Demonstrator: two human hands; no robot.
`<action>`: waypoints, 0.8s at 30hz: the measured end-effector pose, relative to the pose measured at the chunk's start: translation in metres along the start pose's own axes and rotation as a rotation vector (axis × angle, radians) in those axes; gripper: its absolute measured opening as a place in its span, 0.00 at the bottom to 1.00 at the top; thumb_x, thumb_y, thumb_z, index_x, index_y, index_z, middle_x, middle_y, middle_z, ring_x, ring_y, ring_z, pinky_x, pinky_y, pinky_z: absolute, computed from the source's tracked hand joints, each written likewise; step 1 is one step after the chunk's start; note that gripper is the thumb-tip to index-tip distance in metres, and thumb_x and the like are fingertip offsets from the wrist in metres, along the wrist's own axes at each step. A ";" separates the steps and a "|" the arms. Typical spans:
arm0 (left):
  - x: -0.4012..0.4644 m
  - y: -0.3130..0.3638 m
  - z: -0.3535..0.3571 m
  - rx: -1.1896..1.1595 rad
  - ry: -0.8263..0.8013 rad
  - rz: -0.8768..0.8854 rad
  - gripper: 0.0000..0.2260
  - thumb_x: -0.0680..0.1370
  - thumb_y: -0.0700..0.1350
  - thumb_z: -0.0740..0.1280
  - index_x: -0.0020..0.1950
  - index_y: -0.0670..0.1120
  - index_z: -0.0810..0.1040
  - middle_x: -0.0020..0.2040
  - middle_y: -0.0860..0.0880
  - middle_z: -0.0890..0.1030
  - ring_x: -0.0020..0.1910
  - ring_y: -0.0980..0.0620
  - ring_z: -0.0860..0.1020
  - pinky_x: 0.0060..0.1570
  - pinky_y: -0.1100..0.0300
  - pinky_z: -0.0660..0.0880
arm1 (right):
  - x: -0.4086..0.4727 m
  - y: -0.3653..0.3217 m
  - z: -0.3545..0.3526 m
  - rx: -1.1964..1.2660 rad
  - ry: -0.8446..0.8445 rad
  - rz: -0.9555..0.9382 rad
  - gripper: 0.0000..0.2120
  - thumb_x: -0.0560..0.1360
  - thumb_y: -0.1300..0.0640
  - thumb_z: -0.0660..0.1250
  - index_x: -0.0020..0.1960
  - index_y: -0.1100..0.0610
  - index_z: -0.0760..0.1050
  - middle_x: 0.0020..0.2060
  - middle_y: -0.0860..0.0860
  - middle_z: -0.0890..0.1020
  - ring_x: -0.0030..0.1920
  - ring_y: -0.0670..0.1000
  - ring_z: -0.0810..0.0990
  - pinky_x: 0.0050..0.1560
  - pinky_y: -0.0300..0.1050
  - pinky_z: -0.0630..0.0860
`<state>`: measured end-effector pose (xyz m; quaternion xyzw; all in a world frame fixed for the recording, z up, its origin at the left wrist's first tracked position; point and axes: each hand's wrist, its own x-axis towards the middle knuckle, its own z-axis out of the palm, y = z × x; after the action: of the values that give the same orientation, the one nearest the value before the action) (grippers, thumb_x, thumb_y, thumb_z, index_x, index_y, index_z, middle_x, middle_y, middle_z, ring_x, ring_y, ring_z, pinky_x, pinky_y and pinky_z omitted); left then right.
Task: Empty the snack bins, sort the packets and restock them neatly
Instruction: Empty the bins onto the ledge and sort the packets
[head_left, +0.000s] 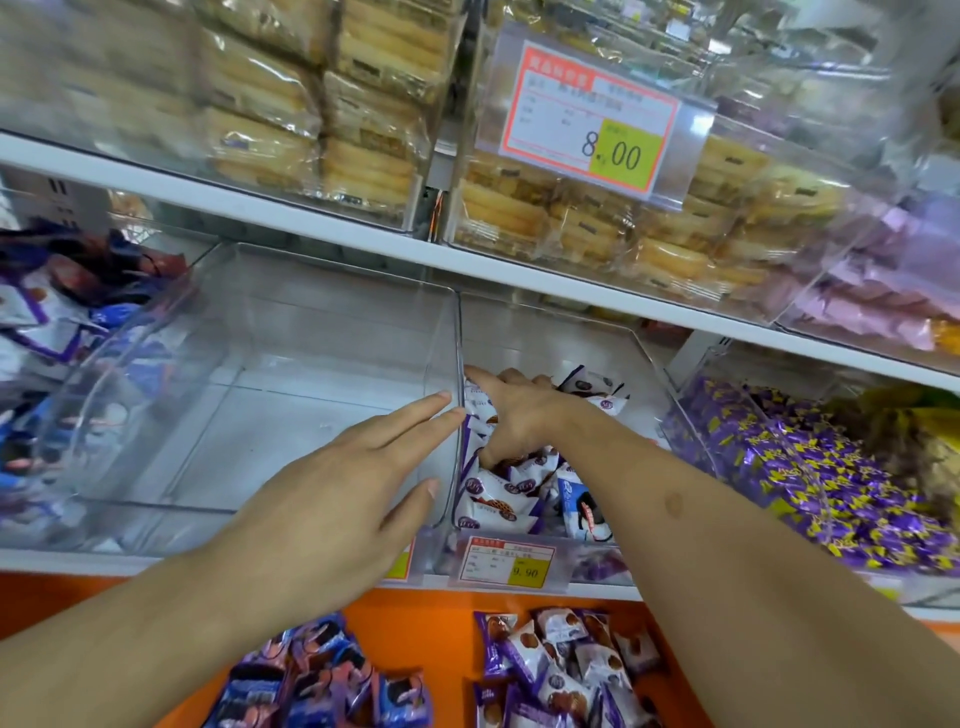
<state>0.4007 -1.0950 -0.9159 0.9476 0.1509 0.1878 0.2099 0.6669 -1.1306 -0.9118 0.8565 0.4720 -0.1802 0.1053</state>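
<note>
Two clear plastic bins stand side by side on the middle shelf. The left clear bin holds no packets. My left hand reaches over its front rim with straight fingers, fingertips against the dividing wall. The right bin holds several white and purple snack packets in its near left part. My right hand is down among them, fingers curled into the pile; what it grips is hidden. Two heaps lie on the orange ledge below: blue packets and purple and white packets.
A bin of purple and yellow wrapped sweets stands to the right, a bin of mixed blue packets to the left. Clear boxes of wrapped pastries fill the shelf above, with a price card. A small price tag hangs below the right bin.
</note>
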 end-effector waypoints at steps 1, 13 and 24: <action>0.000 0.000 0.000 -0.008 0.000 -0.001 0.28 0.85 0.59 0.54 0.80 0.73 0.42 0.77 0.77 0.41 0.78 0.72 0.49 0.69 0.75 0.47 | 0.000 -0.003 0.000 -0.025 -0.012 0.006 0.58 0.68 0.45 0.78 0.82 0.33 0.39 0.81 0.50 0.58 0.78 0.65 0.56 0.71 0.63 0.70; -0.002 -0.003 0.001 -0.030 -0.016 -0.001 0.29 0.85 0.59 0.53 0.79 0.73 0.40 0.78 0.75 0.41 0.79 0.69 0.51 0.74 0.69 0.53 | -0.006 0.018 0.013 0.219 0.414 -0.138 0.54 0.59 0.42 0.81 0.77 0.36 0.55 0.61 0.48 0.73 0.58 0.53 0.78 0.58 0.53 0.82; -0.006 0.015 -0.007 0.014 -0.084 -0.044 0.33 0.85 0.58 0.56 0.80 0.69 0.35 0.77 0.74 0.34 0.78 0.64 0.60 0.71 0.66 0.64 | -0.105 0.026 -0.016 0.844 0.601 -0.118 0.45 0.65 0.53 0.86 0.76 0.50 0.67 0.65 0.39 0.78 0.60 0.36 0.78 0.48 0.20 0.72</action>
<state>0.3957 -1.1077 -0.9054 0.9525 0.1639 0.1423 0.2137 0.6407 -1.2203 -0.8543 0.8104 0.4150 -0.1066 -0.3995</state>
